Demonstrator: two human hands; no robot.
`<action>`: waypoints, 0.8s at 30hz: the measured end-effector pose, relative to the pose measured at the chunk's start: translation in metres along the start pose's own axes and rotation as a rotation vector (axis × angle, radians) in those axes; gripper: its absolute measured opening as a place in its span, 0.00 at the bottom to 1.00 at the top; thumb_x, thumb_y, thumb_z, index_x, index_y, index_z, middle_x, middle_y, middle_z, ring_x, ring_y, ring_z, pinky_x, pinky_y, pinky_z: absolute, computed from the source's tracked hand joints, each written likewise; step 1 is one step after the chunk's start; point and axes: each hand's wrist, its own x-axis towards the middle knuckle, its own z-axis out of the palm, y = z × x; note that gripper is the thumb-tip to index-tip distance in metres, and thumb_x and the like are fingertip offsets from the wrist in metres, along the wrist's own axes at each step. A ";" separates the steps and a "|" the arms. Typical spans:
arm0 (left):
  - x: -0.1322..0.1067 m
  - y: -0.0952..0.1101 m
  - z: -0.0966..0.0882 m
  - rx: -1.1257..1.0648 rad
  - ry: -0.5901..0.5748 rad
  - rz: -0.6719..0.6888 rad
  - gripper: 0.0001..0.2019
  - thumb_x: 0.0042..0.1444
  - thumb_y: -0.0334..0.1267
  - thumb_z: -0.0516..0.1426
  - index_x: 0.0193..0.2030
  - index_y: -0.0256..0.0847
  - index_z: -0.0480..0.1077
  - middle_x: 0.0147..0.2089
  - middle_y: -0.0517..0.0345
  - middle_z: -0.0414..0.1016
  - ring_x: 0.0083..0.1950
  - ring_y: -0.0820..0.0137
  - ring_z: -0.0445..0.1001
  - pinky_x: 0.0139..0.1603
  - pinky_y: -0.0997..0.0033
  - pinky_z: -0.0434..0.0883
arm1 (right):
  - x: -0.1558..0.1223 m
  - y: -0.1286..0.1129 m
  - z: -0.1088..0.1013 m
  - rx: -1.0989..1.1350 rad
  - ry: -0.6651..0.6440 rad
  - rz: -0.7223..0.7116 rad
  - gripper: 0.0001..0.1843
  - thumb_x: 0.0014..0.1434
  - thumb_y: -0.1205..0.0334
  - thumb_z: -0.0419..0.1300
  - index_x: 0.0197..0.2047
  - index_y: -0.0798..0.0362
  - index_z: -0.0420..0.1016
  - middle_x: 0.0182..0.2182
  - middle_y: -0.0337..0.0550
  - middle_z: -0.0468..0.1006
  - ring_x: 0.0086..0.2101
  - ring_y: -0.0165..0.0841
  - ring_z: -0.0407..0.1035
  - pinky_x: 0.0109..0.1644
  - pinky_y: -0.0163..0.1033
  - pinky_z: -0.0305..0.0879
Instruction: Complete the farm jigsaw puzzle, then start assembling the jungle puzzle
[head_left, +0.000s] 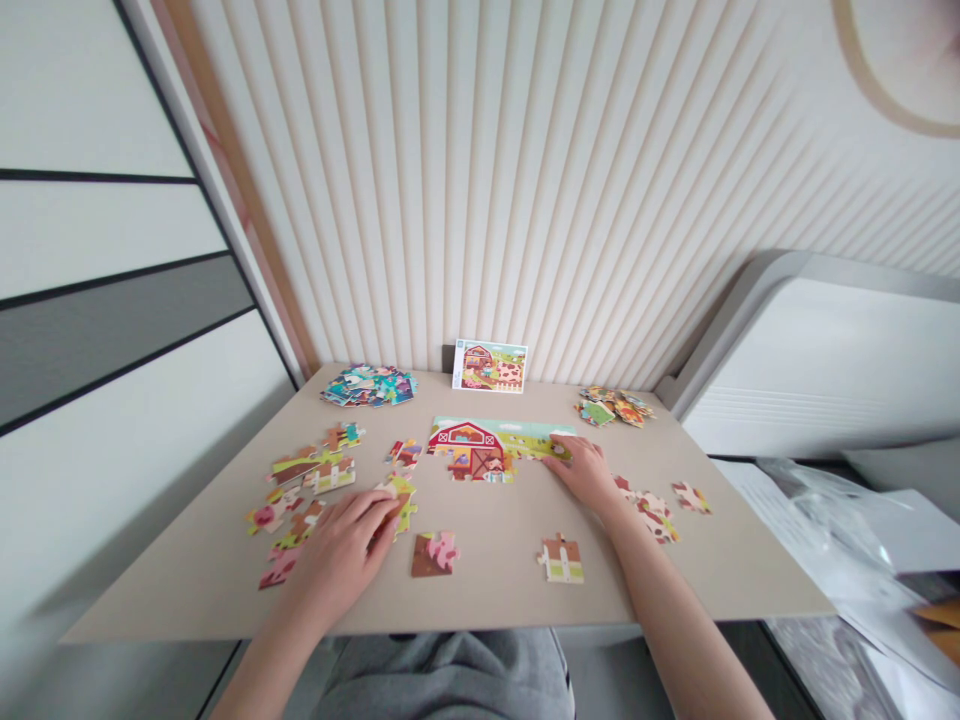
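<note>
On the table, a partly joined farm jigsaw puzzle (465, 436) shows a red barn, green field and sky. My right hand (583, 470) is at its right end, thumb and forefinger on either side of a green puzzle piece with a sheep (556, 450). My left hand (352, 535) lies palm down at the left, its curled fingertips on a green and brown puzzle piece (406, 508). A barn piece (406, 453) is just beyond it. Near the front edge lie a pink pig piece (436, 554) and a white fence piece (562, 559), apart from both hands.
A farm picture card (490, 366) leans upright against the ribbed wall. Blue puzzle pieces (369, 385) are heaped back left, orange and green ones (615, 407) back right. Loose farm pieces (313, 472) spread at left, and cow pieces (655, 515) lie beside my right forearm.
</note>
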 end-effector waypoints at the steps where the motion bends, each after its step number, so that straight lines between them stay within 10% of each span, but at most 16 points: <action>1: 0.000 0.000 0.000 -0.002 0.002 0.000 0.13 0.70 0.42 0.52 0.54 0.45 0.74 0.55 0.51 0.77 0.56 0.58 0.75 0.61 0.54 0.71 | 0.000 0.001 0.001 0.003 -0.001 0.000 0.24 0.66 0.46 0.60 0.61 0.46 0.75 0.57 0.47 0.79 0.58 0.44 0.70 0.62 0.50 0.59; 24: 0.000 -0.003 0.004 -0.040 0.031 -0.012 0.12 0.69 0.42 0.53 0.53 0.48 0.75 0.54 0.52 0.78 0.55 0.58 0.76 0.60 0.55 0.72 | 0.004 0.021 0.013 0.026 0.033 0.031 0.27 0.64 0.42 0.61 0.61 0.43 0.74 0.56 0.47 0.80 0.58 0.46 0.70 0.62 0.54 0.59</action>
